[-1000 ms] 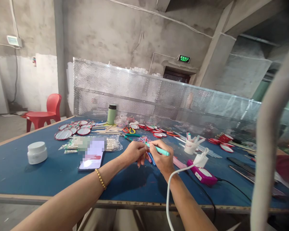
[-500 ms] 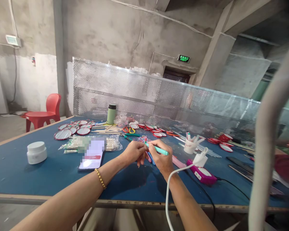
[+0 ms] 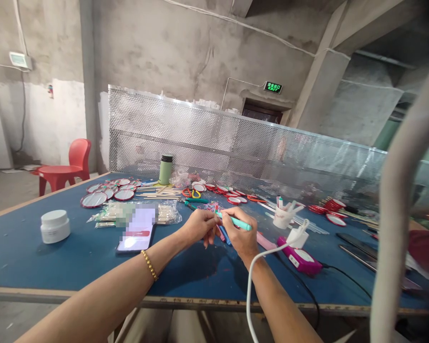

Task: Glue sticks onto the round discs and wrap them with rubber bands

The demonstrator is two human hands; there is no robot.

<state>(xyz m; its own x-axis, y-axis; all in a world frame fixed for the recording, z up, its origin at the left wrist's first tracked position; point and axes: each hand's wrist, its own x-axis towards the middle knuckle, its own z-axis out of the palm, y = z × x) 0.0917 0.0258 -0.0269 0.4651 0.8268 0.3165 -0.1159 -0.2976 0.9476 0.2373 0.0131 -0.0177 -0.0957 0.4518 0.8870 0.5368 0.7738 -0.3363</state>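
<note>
My right hand (image 3: 240,234) is closed around a turquoise marker pen (image 3: 241,223), its tip pointing left toward my other hand. My left hand (image 3: 202,225), with a gold bead bracelet at the wrist, pinches a small piece with a red end (image 3: 216,208); its exact kind is too small to tell. The pen's tip meets or nearly meets this piece between the two hands. Beneath and behind the fingers lie pink and blue pens (image 3: 225,235), partly covered by my hands.
A lit phone (image 3: 137,231) leans on bagged sticks (image 3: 168,212) at left, beside a white jar (image 3: 55,226). Red-rimmed discs (image 3: 94,199), pliers (image 3: 196,193) and a green bottle (image 3: 166,169) stand behind. At right are a pen cup (image 3: 282,216) and a magenta box (image 3: 302,257) with cables.
The turquoise pen and my right hand have shifted very slightly to the right. My left hand keeps its pinch in nearly the same place.
</note>
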